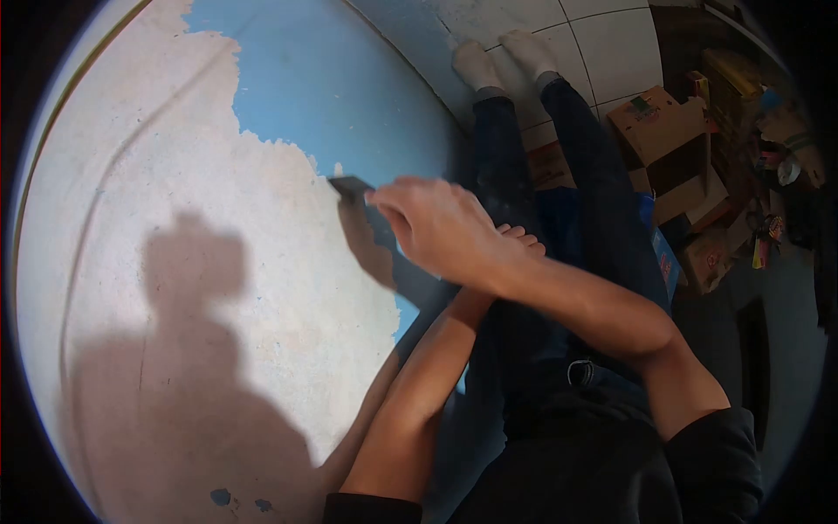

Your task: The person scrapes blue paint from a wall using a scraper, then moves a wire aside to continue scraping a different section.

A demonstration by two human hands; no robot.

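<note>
My right hand [441,223] is closed round a scraper [350,187], whose dark flat blade points left against the wall. The blade lies at the ragged border between blue paint [323,83] and the bare whitish wall surface [262,201]. The scraper's handle is hidden inside my fist. My left hand [522,237] is mostly covered by my right forearm. Only its fingertips show, side by side and apparently stretched out, in front of my dark trousers. I see nothing held in it.
White floor tiles [615,48] lie under my feet [528,52]. To the right stands an open cardboard box [655,127] among other boxes and clutter. My shadow [196,332] falls across the wall. Two dark chips [221,497] mark its lower part.
</note>
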